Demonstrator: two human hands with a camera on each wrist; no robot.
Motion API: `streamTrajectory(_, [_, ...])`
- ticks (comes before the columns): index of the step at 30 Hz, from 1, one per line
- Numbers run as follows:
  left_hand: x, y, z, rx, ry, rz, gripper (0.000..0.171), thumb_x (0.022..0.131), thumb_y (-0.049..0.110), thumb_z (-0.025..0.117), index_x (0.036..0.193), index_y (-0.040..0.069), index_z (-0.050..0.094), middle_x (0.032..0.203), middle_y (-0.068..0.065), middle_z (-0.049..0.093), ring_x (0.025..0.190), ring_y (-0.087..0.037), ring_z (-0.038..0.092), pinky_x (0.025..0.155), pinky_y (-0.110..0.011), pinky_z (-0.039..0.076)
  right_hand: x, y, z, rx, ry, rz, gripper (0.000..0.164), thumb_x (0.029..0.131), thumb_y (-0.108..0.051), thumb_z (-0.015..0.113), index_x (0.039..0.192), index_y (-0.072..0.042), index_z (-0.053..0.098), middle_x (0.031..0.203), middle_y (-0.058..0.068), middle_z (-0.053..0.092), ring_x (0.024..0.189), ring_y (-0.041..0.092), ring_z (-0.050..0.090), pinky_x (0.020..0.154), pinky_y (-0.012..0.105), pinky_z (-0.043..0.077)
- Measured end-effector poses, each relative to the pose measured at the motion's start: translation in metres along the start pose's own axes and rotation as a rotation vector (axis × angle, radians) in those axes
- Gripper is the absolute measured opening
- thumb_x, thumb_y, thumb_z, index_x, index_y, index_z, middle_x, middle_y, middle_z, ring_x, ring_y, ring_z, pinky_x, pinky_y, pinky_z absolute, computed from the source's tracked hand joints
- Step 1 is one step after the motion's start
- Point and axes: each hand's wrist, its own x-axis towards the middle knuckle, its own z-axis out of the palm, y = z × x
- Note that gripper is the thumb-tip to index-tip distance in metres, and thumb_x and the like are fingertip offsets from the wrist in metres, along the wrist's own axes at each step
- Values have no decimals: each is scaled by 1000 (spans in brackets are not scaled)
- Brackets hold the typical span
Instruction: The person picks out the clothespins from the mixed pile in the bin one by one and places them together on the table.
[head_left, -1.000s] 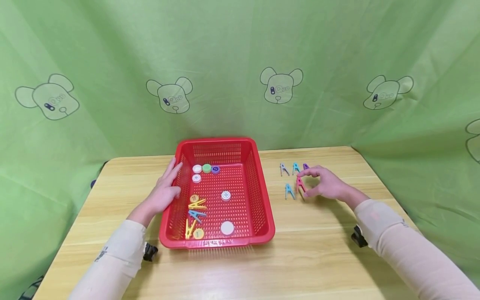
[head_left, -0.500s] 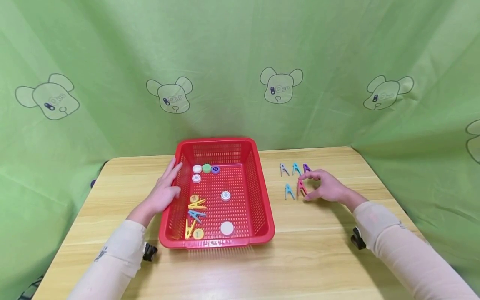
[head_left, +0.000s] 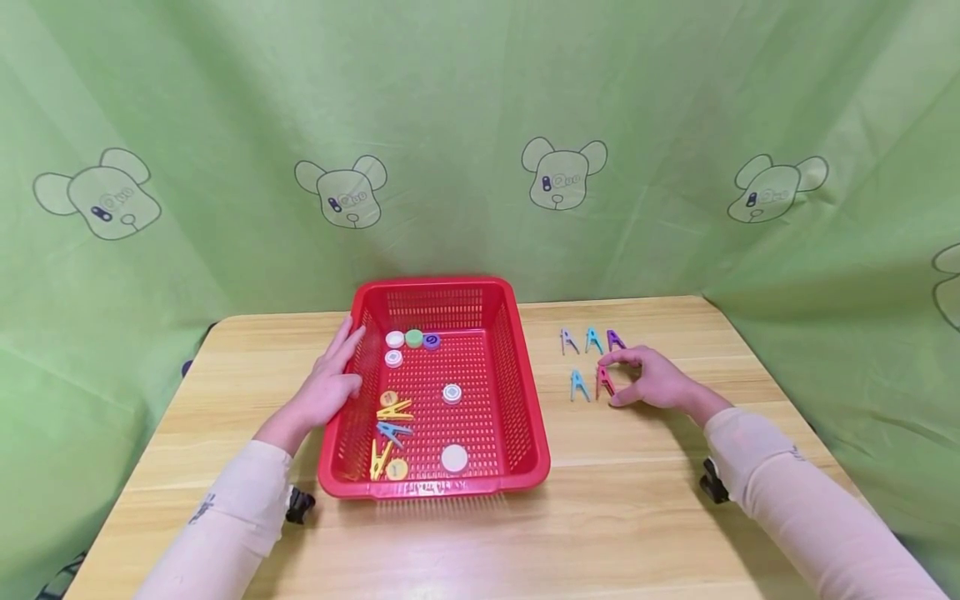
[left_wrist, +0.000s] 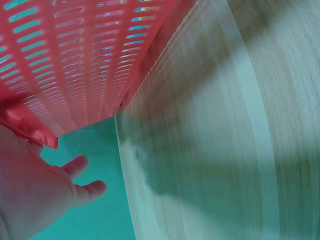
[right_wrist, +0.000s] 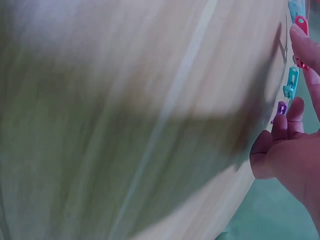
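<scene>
My right hand (head_left: 654,382) holds a red clothespin (head_left: 604,380) between thumb and index finger, low over the table; in the right wrist view the red clothespin (right_wrist: 301,24) shows by the fingertips. Just left of it lies a light blue clothespin (head_left: 578,384). Behind stand a row of grey-blue (head_left: 568,340), turquoise (head_left: 593,338) and purple (head_left: 615,339) clothespins. My left hand (head_left: 330,385) rests on the left rim of a red plastic basket (head_left: 534,417), fingers extended along it. In the left wrist view, two fingers (left_wrist: 90,192) of that hand stick out beside the basket wall.
Inside the basket are yellow clothespins (head_left: 380,458), a blue one (head_left: 393,432), and several round discs, among them white (head_left: 453,457), green (head_left: 414,337) and purple (head_left: 431,341). The wooden table (head_left: 637,525) ends at a green curtain (head_left: 450,100) behind and on both sides.
My right hand has moved slightly toward me with the red clothespin, bringing it beside the light blue one and uncovering more of the purple one. The left hand and basket have stayed put.
</scene>
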Motion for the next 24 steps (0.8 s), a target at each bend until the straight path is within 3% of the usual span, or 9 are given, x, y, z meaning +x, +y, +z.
streamTrajectory(15, [0, -1, 0, -10, 6, 2, 89, 80, -2, 53, 161, 13, 19, 165, 11, -10, 147, -41, -1, 110, -65, 22, 3, 4, 2, -24, -20, -2, 64, 71, -4, 87, 129, -1, 62, 144, 37, 40, 135, 56, 30, 110, 66, 17])
streamTrajectory(24, [0, 1, 0, -10, 11, 12, 90, 78, -2, 53, 161, 11, 19, 166, 8, -10, 147, -44, 0, 110, -66, 21, 1, 3, 3, -40, -20, -3, 65, 72, -4, 87, 131, 0, 62, 141, 36, 44, 133, 56, 32, 109, 67, 20])
